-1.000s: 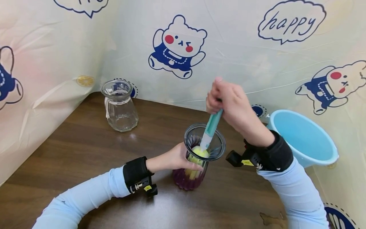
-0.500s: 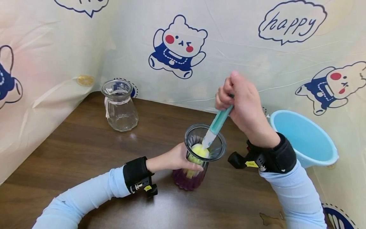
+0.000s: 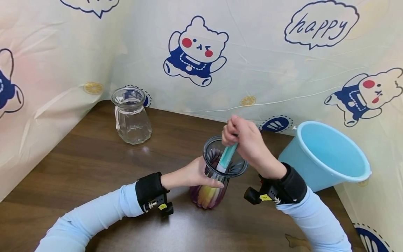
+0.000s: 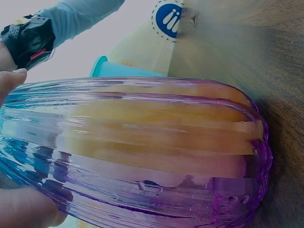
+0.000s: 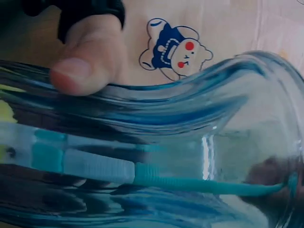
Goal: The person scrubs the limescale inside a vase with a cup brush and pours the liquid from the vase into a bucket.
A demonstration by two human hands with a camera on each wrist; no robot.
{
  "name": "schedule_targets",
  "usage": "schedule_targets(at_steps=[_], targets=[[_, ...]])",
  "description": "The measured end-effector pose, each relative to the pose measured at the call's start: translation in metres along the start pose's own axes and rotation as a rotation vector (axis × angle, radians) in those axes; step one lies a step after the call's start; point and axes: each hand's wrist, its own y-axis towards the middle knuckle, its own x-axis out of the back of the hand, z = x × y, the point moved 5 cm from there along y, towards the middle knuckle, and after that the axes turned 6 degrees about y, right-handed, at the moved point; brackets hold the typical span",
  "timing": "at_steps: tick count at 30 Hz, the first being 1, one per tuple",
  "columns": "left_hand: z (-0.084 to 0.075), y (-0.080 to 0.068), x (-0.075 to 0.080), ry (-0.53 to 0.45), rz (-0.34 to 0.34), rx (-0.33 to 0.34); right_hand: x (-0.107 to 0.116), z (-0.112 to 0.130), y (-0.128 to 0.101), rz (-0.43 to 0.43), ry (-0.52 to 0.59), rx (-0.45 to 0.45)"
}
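A ribbed glass vase (image 3: 196, 196), bluish at the rim and purple at the base, stands on the table. My left hand (image 3: 196, 172) grips it round the middle, and in the left wrist view the fingers lie along the glass (image 4: 228, 194). Above the rim my right hand (image 3: 247, 143) is curled round the teal handle of a sponge bottle brush (image 3: 227, 156). The brush slants down through the mouth. Its yellow sponge head (image 4: 161, 130) sits low inside, seen through the glass. The right wrist view shows the white and teal shaft (image 5: 99, 164) inside the neck.
A clear glass jar (image 3: 134, 127) with a white ribbon stands at the back left. At the right is a light blue bucket (image 3: 291, 157), mouth tilted toward me. Patterned cloth (image 3: 141, 45) hangs behind and beside the brown table (image 3: 151, 154). A brownish mark (image 3: 297, 241) lies near the front right.
My right hand rises slightly rightward, then drops well down toward the rim, pushing the brush deeper. The sponge head goes from the neck to near the vase's bottom. My left hand keeps its place.
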Motion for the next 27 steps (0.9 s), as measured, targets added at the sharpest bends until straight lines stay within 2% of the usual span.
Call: schedule_targets(at_steps=[4, 7, 15, 20, 23, 27], targets=[[-0.001, 0.001, -0.001, -0.011, 0.012, 0.000, 0.003, -0.003, -0.003, -0.006, -0.019, 0.001], [-0.001, 0.001, -0.001, -0.002, 0.005, -0.005, 0.007, 0.003, -0.004, -0.020, 0.007, 0.023], [0.000, 0.001, 0.001, 0.011, -0.023, 0.008, 0.012, 0.043, -0.002, -0.140, 0.076, 0.080], [0.001, 0.000, 0.000, -0.039, -0.006, 0.030, 0.015, 0.066, 0.000, -0.130, 0.151, 0.128], [0.001, 0.000, 0.000, -0.050, -0.001, 0.035, 0.015, 0.070, 0.000, -0.120, 0.167, 0.143], [0.001, 0.000, -0.001, -0.041, -0.005, 0.033, 0.014, 0.068, -0.001, -0.177, 0.125, 0.162]])
